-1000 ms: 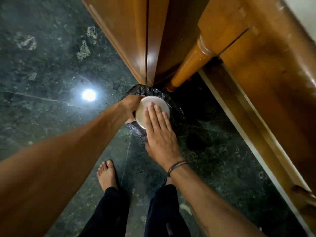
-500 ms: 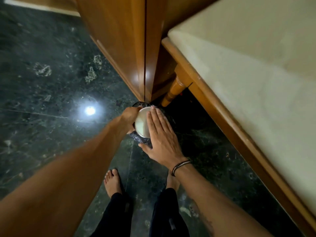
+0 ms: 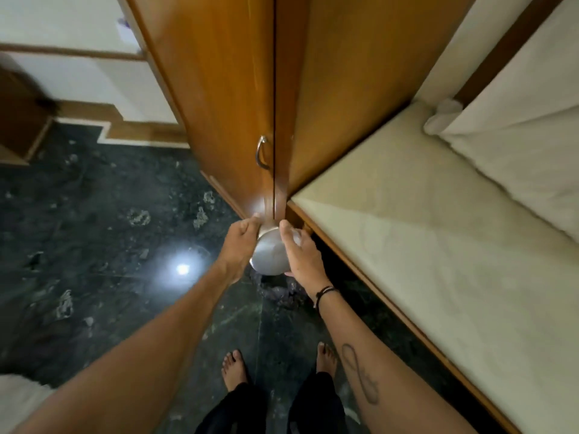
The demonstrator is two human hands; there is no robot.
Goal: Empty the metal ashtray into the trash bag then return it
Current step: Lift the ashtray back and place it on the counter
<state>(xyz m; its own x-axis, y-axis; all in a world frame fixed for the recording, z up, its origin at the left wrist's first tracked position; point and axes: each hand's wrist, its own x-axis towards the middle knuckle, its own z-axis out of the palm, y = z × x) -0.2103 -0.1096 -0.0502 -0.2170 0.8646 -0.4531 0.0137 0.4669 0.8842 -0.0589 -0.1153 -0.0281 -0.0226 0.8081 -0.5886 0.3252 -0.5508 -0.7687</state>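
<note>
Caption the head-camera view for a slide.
Both hands, left hand and right hand, hold the round metal ashtray bottom-up above the black trash bag.

The round metal ashtray (image 3: 270, 255) is held upside down, its dull base showing, above the crumpled dark trash bag (image 3: 279, 292) on the floor.

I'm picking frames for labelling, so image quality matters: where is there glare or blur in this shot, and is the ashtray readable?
Head view: a bright lamp reflection glares off the dark floor; the upper-left edge is smeared by motion blur; wide-angle distortion bends the wardrobe. The metal ashtray, between left hand and right hand, shows a soft sheen, edges slightly soft.
</note>
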